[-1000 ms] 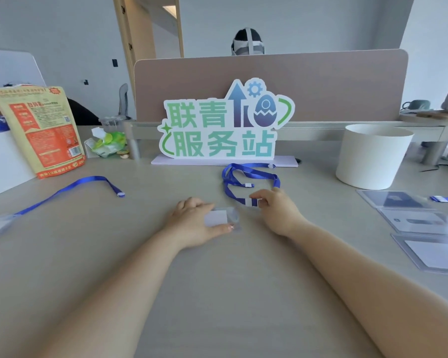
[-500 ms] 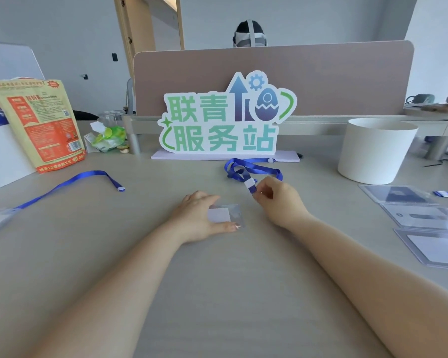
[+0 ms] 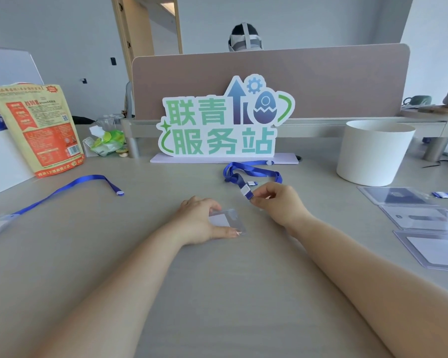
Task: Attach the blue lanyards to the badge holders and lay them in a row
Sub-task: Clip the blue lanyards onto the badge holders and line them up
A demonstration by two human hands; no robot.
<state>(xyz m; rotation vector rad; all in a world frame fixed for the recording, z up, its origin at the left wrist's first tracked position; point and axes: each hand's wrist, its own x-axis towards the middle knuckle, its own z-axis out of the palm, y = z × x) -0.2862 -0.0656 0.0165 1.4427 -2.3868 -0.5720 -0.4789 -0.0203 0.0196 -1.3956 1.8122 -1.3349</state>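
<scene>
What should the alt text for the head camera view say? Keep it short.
Left hand holds a clear badge holder flat on a desk while the right hand pinches the clip end of a blue lanyard just above it. More badge holders lie at right.

Both forearms bare, no sleeves; left grip (image 3: pixel 201 222) thumbnail painted, glossy.

The beige table (image 3: pixel 217 293) carried a sign (image 3: pixel 224 120); left of it a lanyard (image 3: pixel 70 187), right of it a white tub (image 3: pixel 373 153) and badge holders (image 3: pixel 422 223).
</scene>
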